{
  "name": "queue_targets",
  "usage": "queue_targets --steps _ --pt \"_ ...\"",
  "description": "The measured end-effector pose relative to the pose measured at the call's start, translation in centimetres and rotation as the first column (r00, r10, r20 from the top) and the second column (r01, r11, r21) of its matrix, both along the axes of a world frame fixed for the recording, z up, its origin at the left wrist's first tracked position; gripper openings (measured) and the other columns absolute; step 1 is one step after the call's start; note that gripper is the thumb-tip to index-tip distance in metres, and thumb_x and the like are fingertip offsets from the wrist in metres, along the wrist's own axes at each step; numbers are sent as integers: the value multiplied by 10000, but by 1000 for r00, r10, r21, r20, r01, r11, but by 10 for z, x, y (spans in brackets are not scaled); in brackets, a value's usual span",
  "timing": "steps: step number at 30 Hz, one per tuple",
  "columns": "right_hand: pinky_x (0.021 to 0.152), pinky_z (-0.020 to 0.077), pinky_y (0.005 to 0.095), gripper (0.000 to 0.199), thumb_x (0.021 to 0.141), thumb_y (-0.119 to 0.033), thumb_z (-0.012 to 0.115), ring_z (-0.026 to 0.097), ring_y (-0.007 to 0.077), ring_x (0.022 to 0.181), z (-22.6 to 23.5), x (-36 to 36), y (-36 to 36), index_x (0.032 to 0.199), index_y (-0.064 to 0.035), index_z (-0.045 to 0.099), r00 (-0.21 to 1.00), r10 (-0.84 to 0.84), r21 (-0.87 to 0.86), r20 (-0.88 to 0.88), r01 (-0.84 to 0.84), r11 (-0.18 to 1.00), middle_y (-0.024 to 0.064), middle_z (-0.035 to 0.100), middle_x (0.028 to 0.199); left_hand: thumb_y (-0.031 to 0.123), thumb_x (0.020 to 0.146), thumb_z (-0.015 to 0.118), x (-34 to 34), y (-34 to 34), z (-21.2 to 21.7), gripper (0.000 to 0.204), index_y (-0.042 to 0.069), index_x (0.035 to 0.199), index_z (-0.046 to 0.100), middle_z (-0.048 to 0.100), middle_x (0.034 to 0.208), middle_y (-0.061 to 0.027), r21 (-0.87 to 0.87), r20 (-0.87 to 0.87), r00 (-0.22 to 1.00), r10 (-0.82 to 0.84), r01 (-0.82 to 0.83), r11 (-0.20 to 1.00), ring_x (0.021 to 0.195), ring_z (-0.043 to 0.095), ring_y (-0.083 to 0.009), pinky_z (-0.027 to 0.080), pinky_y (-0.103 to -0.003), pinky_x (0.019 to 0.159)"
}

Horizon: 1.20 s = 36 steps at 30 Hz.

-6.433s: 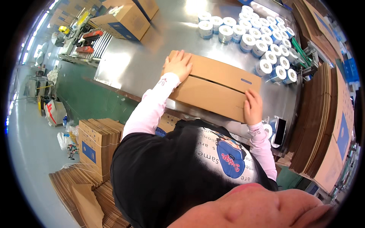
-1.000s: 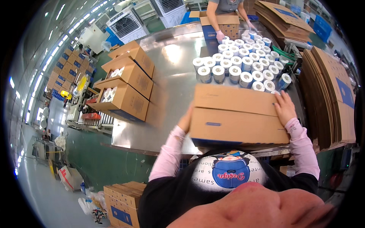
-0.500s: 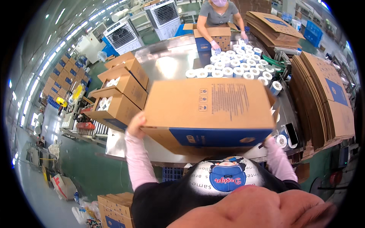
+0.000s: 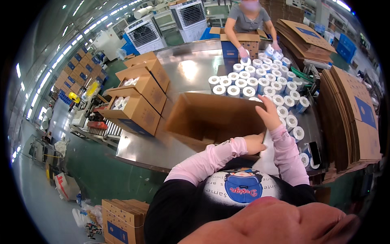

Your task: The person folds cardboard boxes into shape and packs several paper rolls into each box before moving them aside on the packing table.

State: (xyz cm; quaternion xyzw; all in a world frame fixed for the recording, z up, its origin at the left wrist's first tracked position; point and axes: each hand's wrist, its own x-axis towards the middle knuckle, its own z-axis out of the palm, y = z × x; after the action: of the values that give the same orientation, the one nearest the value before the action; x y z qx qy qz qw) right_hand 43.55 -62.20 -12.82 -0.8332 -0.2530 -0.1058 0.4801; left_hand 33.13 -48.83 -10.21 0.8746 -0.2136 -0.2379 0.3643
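A cardboard box [image 4: 215,114] lies in front of me on the metal table, its open side showing the bare brown inside. My left arm reaches across the box's near side, and my left hand [image 4: 254,144] grips its near right corner. Against the right end of the box is my right hand [image 4: 267,114], fingers apart and touching the edge. Just beyond the box and to its right stand many white-topped rolls [image 4: 260,77] in blue and white wrapping.
Three open cartons [image 4: 142,103], at least two with rolls inside, stand at the left beside a roller conveyor [image 4: 105,128]. Flattened cardboard [image 4: 345,110] is stacked at the right, near a black phone-like slab [image 4: 314,153]. Across the metal table [image 4: 183,67], a co-worker [image 4: 248,20] handles rolls beside another box.
The box has turned from its printed outer side to its open side facing me. My left hand has moved from its left end to its right end; my right hand has risen along that end.
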Motion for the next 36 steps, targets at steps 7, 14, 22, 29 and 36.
queue_targets --steps 7,14,22,29,36 --pt "884 505 480 792 827 -134 618 606 475 1041 -7 24 -12 1513 -116 222 902 -429 -467 -48 359 808 357 387 1406 361 841 645 41 66 1 484 93 1240 591 601 1189 -169 197 573 811 123 -282 939 1103 567 -359 458 -479 941" --pt "819 490 494 664 857 -78 508 649 436 922 -29 62 -21 1488 -145 309 914 -371 -586 -163 213 782 289 668 962 403 872 637 84 330 -32 610 26 1334 509 547 1325 -255 458 430 510 745 -834 307 1212 547 -376 438 -418 1024" --pt "985 448 358 759 795 -92 628 549 326 1217 -83 103 -94 1494 -144 336 987 -47 -181 -153 19 983 229 575 1296 725 918 324 10 400 -128 894 -60 1257 585 580 1295 -250 320 31 429 903 -860 397 1247 533 -374 375 -418 1065" --pt "1006 436 356 494 887 -136 583 550 282 1220 -228 49 -144 1371 -87 497 786 -276 -547 -552 -92 832 178 575 1316 266 931 421 -39 245 -222 479 -25 1279 578 619 1260 -183 -160 -610 120 783 -987 26 1212 560 -283 436 -376 1011" --pt "998 441 379 363 950 -162 500 590 279 1172 -154 57 -94 1280 -46 595 914 -342 -368 -217 248 896 174 634 1237 -140 839 392 -31 308 -167 489 5 1259 596 633 1237 -137 -481 0 509 861 -755 446 1177 575 -234 452 -305 989"
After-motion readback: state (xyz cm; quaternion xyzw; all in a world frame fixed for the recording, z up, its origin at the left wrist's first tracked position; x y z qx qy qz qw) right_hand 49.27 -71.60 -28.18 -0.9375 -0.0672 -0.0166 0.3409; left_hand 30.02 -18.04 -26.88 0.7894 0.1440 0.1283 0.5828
